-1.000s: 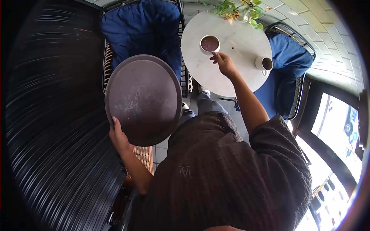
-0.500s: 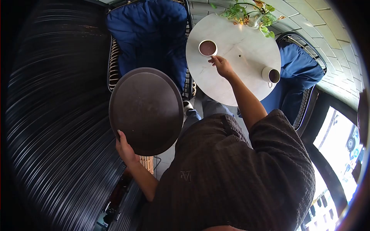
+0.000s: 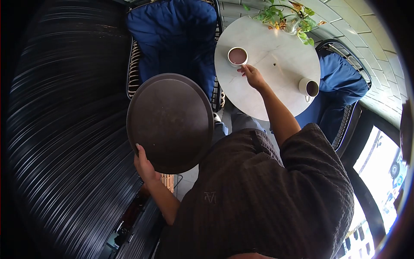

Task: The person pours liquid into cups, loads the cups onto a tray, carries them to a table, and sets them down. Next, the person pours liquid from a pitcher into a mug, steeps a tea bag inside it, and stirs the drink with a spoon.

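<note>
Coffee cup (image 3: 236,64), white and round, sits over the table's left part, a little in from the left edge; whether its base touches the marble cannot be told. Cocoa-brown drink (image 3: 237,56) reaches near its rim, so it seems best handled slowly and level, with a firm pinch low on the handle. The right hand (image 3: 253,77) has thumb and fingers closed at the cup's near side, apparently on the handle, which they hide. The left hand (image 3: 146,167) grips the lower left rim of a dark brown oval serving tray (image 3: 170,121), thumb on top, fingers out of sight beneath. With support at one edge only, the tray would likely tip under a load, so a palm spread beneath its middle would serve better.

The round marble-look table (image 3: 267,95) has a small dark spot (image 3: 274,64) near its centre. A white mug (image 3: 303,87) stands close to the right edge, and a leafy vine (image 3: 308,23) in a clear vase (image 3: 292,27) is by the far edge. Blue-cushioned armchairs (image 3: 172,47) flank the table left and right. Beyond are a pale tiled wall (image 3: 355,32), a bright window (image 3: 375,159) and, leftward, black ribbed panelling (image 3: 77,129).
</note>
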`<action>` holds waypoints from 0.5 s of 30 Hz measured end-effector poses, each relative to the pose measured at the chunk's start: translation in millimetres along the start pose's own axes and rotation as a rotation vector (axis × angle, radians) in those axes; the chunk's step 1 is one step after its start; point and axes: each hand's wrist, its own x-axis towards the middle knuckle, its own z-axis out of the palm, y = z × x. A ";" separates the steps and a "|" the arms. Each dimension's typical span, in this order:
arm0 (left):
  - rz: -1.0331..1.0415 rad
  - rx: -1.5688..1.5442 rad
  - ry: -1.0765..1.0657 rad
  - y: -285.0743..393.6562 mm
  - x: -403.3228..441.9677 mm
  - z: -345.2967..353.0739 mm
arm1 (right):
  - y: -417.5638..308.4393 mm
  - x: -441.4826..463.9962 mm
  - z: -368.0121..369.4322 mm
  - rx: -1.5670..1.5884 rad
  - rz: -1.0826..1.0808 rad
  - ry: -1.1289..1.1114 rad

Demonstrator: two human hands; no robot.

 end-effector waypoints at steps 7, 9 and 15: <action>0.030 0.033 -0.021 2.2 -2.8 0.0 | -17.9 -14.6 8.9 0.196 0.180 0.259; 0.048 0.041 -0.059 2.6 1.4 -2.5 | -39.9 -32.9 7.5 0.100 0.246 0.293; 0.098 -0.029 -0.334 1.5 19.7 -11.4 | -24.1 -88.1 5.8 -0.262 0.211 0.247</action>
